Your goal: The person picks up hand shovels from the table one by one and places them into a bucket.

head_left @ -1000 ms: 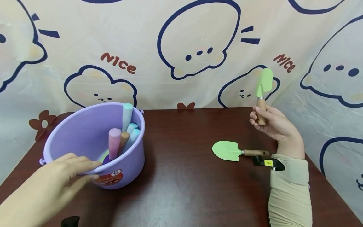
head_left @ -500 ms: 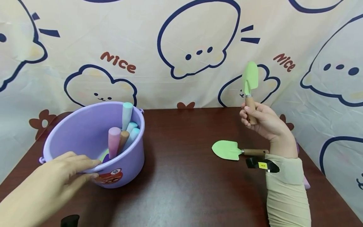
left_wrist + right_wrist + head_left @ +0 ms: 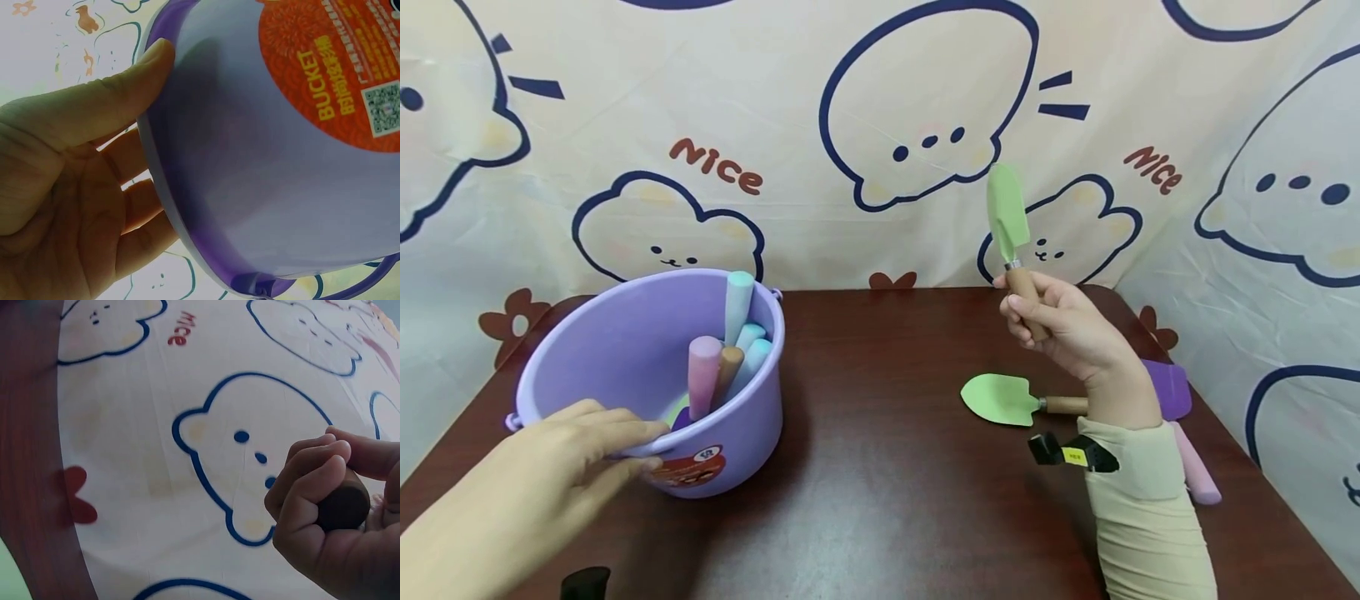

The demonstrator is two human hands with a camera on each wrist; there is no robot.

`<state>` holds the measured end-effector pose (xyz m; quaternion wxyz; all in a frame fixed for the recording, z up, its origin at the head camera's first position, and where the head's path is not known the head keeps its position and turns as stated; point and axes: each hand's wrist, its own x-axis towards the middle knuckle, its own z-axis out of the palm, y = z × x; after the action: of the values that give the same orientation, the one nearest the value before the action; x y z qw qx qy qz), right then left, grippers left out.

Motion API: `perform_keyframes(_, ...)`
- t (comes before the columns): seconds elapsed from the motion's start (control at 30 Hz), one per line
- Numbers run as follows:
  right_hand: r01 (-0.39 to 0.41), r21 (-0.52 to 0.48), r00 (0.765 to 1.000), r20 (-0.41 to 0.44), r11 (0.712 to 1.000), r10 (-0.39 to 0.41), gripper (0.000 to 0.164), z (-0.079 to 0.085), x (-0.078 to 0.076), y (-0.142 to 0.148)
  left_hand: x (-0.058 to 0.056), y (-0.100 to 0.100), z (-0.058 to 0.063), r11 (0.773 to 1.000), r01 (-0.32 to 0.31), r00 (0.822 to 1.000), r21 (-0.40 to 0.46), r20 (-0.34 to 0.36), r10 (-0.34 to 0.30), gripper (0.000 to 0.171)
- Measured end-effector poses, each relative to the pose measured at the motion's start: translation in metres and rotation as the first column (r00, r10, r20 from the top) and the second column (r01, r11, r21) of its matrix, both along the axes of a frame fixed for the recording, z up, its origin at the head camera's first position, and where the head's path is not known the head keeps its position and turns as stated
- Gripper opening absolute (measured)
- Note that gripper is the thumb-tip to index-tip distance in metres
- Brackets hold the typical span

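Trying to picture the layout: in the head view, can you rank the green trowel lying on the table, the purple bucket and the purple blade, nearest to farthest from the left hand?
1. Purple bucket: its rim is gripped by the left hand.
2. Lying green trowel: on the table, right of the bucket.
3. Purple blade: farther right, near the table's edge.

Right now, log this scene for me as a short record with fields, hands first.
Left hand: grips the purple bucket by its rim
Right hand: holds one green trowel by its wooden handle, blade up, in the air
In the bucket: pink handle, brown handle, light blue handles
On the table: second green trowel; purple-bladed tool, partly hidden by the right sleeve
Backdrop: cartoon-printed sheet
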<state>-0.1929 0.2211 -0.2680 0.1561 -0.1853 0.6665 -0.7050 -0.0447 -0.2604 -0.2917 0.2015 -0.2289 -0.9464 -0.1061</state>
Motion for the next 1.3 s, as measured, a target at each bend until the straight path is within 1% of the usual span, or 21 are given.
perform_keyframes(0.17,-0.052,0.039,0.998,-0.037,0.998,0.054,0.02,-0.002,0.005,-0.012,0.001,0.001,0.001,1.0,-0.014,1.0,-0.009,0.022,0.014,0.039)
perform_keyframes(0.23,-0.071,0.055,0.996,-0.048,0.996,0.074,0.021,-0.002,0.006,-0.018,0.001,0.001,0.001,1.0,-0.01,1.0,-0.004,0.017,0.01,0.04)
perform_keyframes(0.3,-0.082,0.073,0.995,-0.051,0.994,0.086,0.022,-0.002,0.007,-0.023,0.0,0.001,0.001,1.0,-0.012,1.0,0.0,0.024,0.012,0.04)
perform_keyframes(0.5,-0.106,0.121,0.993,-0.042,0.987,0.112,0.024,0.0,0.01,-0.036,0.0,0.001,0.002,1.0,-0.005,1.0,0.007,0.016,0.004,0.041)
perform_keyframes(0.67,-0.151,0.16,0.984,-0.072,0.975,0.164,0.024,0.005,0.006,-0.045,0.001,0.001,0.001,1.0,-0.009,1.0,0.007,0.023,0.009,0.04)
perform_keyframes(0.8,-0.199,0.169,0.972,-0.092,0.965,0.216,0.024,0.012,0.001,-0.053,0.001,0.001,0.002,1.0,-0.031,0.999,0.001,0.038,0.031,0.04)
perform_keyframes(0.9,-0.22,0.18,0.967,-0.092,0.959,0.239,0.025,0.017,-0.001,-0.058,0.0,0.001,0.002,0.999,-0.042,0.998,0.001,0.046,0.042,0.04)
perform_keyframes(1.07,-0.227,0.246,0.962,-0.093,0.942,0.256,0.027,0.023,-0.001,-0.067,-0.001,0.0,0.001,1.0,-0.017,1.0,0.004,0.009,0.017,0.041)
perform_keyframes(1.23,-0.239,0.274,0.961,-0.071,0.932,0.268,0.029,0.028,-0.001,-0.079,-0.001,0.0,0.001,1.0,0.012,1.0,0.015,-0.011,-0.011,0.042)
perform_keyframes(1.3,-0.253,0.282,0.957,-0.07,0.926,0.282,0.03,0.031,-0.001,-0.083,0.0,0.0,0.001,1.0,0.021,1.0,0.019,-0.018,-0.02,0.042)
